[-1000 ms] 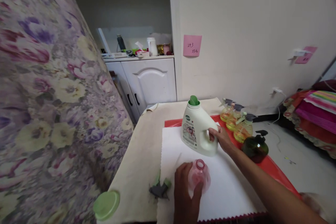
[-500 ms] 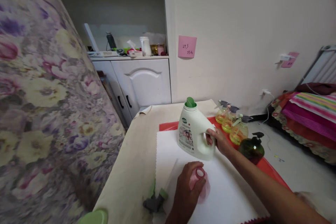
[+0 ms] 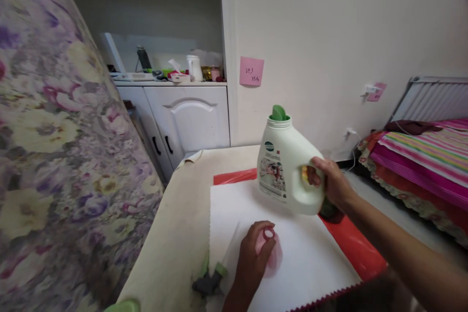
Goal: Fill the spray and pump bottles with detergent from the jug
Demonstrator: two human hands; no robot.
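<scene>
My right hand (image 3: 334, 178) grips a pale green detergent jug (image 3: 281, 161) by its handle. The jug is upright and uncapped, with a green spout showing in its neck, and its base appears raised off the white sheet. Lower down, my left hand (image 3: 254, 253) wraps round a small translucent pink bottle (image 3: 274, 258) standing on the sheet, its round mouth open at the top. Left of that hand lies a grey and green spray head (image 3: 210, 280) with a clear dip tube (image 3: 232, 243) attached.
A white sheet (image 3: 307, 253) with zigzag edges covers a red sheet (image 3: 234, 176) on the beige-covered table (image 3: 164, 234). A green round cap (image 3: 124, 306) is at the near left edge. Behind the jug, a dark bottle (image 3: 331, 212) is partly hidden. A floral curtain (image 3: 73, 156) hangs at left.
My right hand has lifted the jug up and to the right; it now hides the row of yellow-filled spray bottles. My left hand still holds the pink bottle. The view has shifted slightly.
</scene>
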